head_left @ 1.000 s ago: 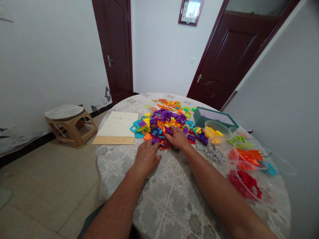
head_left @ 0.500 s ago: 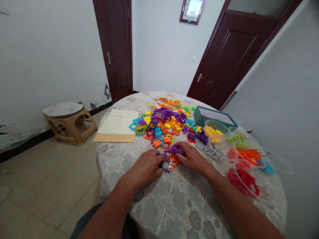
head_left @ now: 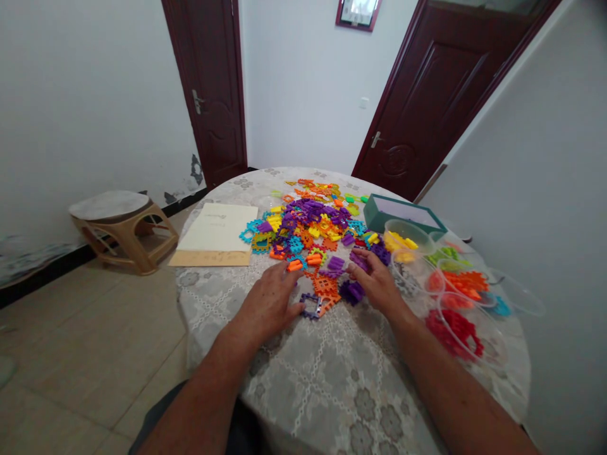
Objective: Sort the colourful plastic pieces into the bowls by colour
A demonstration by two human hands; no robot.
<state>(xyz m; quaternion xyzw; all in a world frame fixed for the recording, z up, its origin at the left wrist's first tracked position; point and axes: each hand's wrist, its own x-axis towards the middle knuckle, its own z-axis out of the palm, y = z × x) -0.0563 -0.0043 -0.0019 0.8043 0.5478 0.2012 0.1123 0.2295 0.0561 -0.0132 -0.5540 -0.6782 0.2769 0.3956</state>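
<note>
My left hand (head_left: 271, 298) lies low over the table, fingers apart, with its thumb beside a dark purple square frame piece (head_left: 310, 306). An orange tube-like piece (head_left: 294, 266) shows just beyond its fingertips. My right hand (head_left: 378, 282) pinches a purple plastic building piece (head_left: 359, 260) between thumb and fingers. Below that hand, a dark purple piece (head_left: 351, 292) rests on the cloth. Orange flat toothed pieces (head_left: 326, 287) lie between the hands, and another purple ribbed piece (head_left: 336, 263) is just left of my right thumb.
Beyond the hands spreads a heap of mixed plastic pieces (head_left: 313, 218). An open notebook (head_left: 218, 229) lies left. On the right stand a green box (head_left: 403, 218) and several clear tubs of sorted pieces, including red ones (head_left: 453, 333). A stool (head_left: 121, 227) is on the floor.
My hands have moved apart from the pieces they were gathered around. Purple pieces now lie spread at the right, and the orange and dark frame pieces are uncovered. The view has shifted slightly.
</note>
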